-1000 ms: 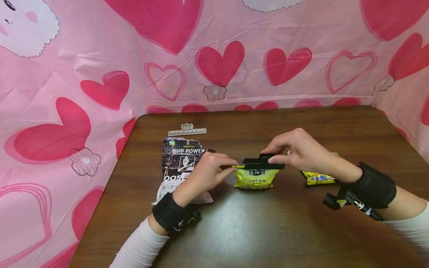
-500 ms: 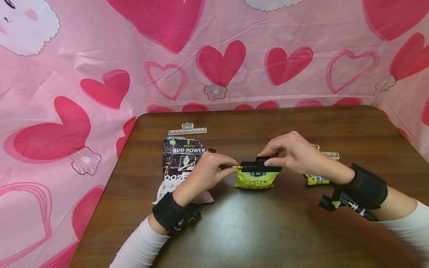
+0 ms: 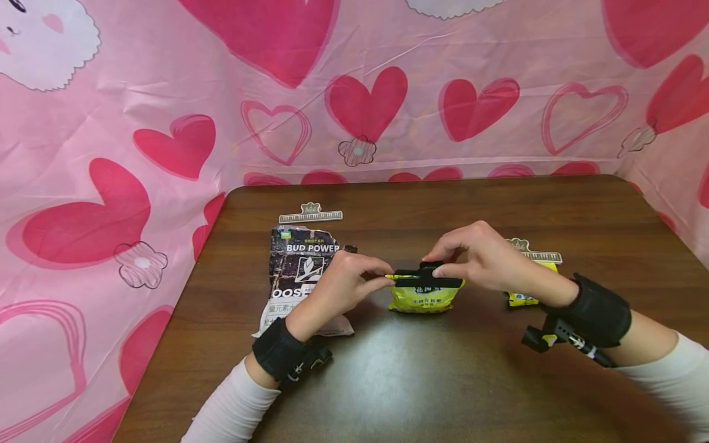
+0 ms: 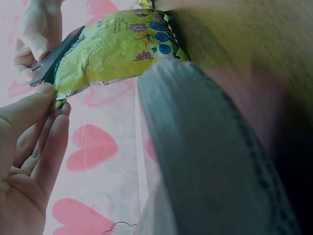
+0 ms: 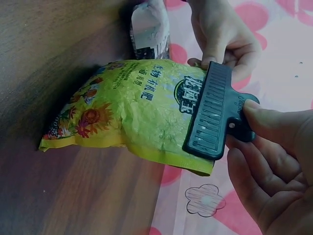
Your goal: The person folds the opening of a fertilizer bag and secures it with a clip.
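Your right hand (image 3: 480,258) pinches the black clip (image 5: 215,115) by its tab, thumb under and fingers curled over; the clip sits across the top edge of the yellow-green bag (image 3: 423,295). Your left hand (image 3: 346,284) pinches the bag's top left corner between thumb and forefinger, other fingers loosely curled. The bag stands upright on the counter (image 3: 443,381), roughly mid-counter, bottom resting on the wood. In the right wrist view the clip's ribbed jaw lies flat against the bag's printed face, covering part of the label; whether the jaw is fully closed on the foil, can't tell. Just left of the bag, partly under your left hand, lies a black and white pouch (image 3: 301,271) printed BUD POWER, flat on the counter. Behind that pouch, toward the far edge, a pale ruler-style clip (image 3: 310,215) lies on its own. Right of the yellow-green bag, behind your right wrist, a second yellow bag (image 3: 526,295) shows only partly, with another pale ruler-style clip (image 3: 534,253) at its top edge. Both wrists carry black straps. Pink heart-print sheet (image 3: 166,123) surrounds the counter on the far and side edges.
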Tool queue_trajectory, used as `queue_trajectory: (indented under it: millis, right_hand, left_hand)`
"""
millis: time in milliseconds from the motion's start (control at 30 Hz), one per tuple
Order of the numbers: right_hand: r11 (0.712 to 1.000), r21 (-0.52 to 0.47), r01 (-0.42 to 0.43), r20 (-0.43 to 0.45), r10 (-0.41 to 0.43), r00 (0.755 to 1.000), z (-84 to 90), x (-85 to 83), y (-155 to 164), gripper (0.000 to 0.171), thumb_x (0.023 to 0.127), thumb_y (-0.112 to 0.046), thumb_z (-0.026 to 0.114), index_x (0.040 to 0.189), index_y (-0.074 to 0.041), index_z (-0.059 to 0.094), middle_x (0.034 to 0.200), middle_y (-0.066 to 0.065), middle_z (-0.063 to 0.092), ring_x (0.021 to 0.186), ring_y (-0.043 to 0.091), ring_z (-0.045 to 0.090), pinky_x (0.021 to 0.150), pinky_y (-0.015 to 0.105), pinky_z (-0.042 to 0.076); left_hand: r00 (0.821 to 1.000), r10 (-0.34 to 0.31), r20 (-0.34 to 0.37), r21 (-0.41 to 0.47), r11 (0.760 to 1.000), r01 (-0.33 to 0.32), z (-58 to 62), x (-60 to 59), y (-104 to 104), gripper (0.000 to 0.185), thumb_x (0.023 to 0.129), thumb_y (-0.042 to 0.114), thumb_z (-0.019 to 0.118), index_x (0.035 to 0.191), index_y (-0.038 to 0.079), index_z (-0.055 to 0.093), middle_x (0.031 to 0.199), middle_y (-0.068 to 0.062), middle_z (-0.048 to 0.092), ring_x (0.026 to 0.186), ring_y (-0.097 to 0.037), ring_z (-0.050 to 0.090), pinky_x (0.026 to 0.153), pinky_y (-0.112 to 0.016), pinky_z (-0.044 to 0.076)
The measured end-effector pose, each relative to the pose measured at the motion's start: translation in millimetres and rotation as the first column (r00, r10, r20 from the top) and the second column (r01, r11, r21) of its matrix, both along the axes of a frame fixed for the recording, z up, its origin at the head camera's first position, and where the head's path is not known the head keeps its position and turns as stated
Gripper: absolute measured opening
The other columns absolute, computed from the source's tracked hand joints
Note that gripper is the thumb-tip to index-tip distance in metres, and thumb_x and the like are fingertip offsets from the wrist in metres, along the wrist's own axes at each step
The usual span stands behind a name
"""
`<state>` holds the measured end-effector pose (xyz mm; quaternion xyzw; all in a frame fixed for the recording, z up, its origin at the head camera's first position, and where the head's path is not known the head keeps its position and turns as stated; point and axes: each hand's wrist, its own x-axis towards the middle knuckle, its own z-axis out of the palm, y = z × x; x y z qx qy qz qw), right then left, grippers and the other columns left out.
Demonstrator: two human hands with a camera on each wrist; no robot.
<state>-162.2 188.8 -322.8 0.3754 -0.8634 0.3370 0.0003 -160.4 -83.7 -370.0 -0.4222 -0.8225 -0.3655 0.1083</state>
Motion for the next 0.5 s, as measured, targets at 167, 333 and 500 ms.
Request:
queue_trajectory:
  millis: [167,333,500]
  right_hand:
    - [1.0,0.002,0.003,0.02,-0.003,1.0,-1.3,-0.7,-1.3,0.022,0.078,-0.012,0.083,0.098,-0.02,0.078,0.093,-0.009,0.076,0.08,0.002,0.068,0.069,0.023,0.058]
    - [1.0,0.005,0.004,0.035,-0.004,0.999,-2.3,-0.7,-1.4,0.022,0.079,-0.012,0.083,0.099,-0.02,0.078,0.094,-0.009,0.076,0.08,0.002,0.068,0.07,0.024,0.059]
    - [1.0,0.007,0.008,0.039,-0.008,0.999,-2.8,-0.7,-1.3,0.021,0.079,-0.012,0.082,0.099,-0.02,0.078,0.094,-0.009,0.076,0.08,0.002,0.068,0.07,0.024,0.059]
  left_hand:
    - [1.0,0.001,0.012,-0.002,1.0,-0.001,-0.5,-0.3,0.1,0.009,0.085,0.011,0.077,0.092,0.006,0.078,0.083,-0.004,0.078,0.072,-0.008,0.072,0.068,-0.011,0.053]
    - [1.0,-0.001,0.027,-0.005,1.0,0.001,-0.6,-0.2,-0.2,0.01,0.085,0.01,0.077,0.094,0.006,0.078,0.085,-0.005,0.078,0.073,-0.009,0.073,0.069,-0.011,0.054]
    - [0.999,-0.009,0.044,-0.005,1.0,0.01,0.1,-0.1,-0.4,0.011,0.085,0.01,0.077,0.095,0.006,0.078,0.087,-0.005,0.078,0.075,-0.009,0.073,0.07,-0.012,0.054]
